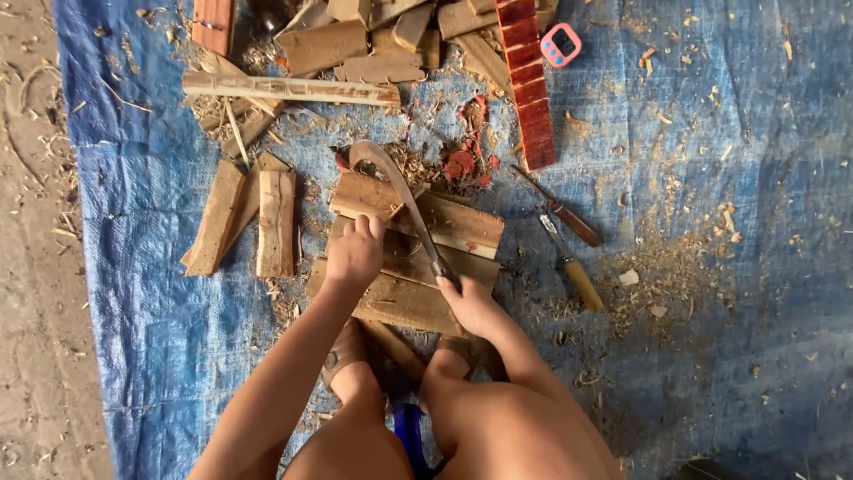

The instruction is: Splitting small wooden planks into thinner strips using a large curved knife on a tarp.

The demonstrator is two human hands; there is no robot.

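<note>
curved blade (pixel 402 191) | rusty, tilted | over stacked brown wood planks (pixel 462 227)

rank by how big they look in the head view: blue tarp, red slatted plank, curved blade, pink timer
1. blue tarp, by far the largest
2. red slatted plank
3. curved blade, close to the plank in length but thinner, so that order is unsure
4. pink timer, smallest

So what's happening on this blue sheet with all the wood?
A person sits on a blue tarp, working wood. The right hand grips a curved blade by its handle, laid across stacked boards. The left hand steadies the boards. Two wooden-handled tools lie to the right, with offcuts and shavings around.
</note>
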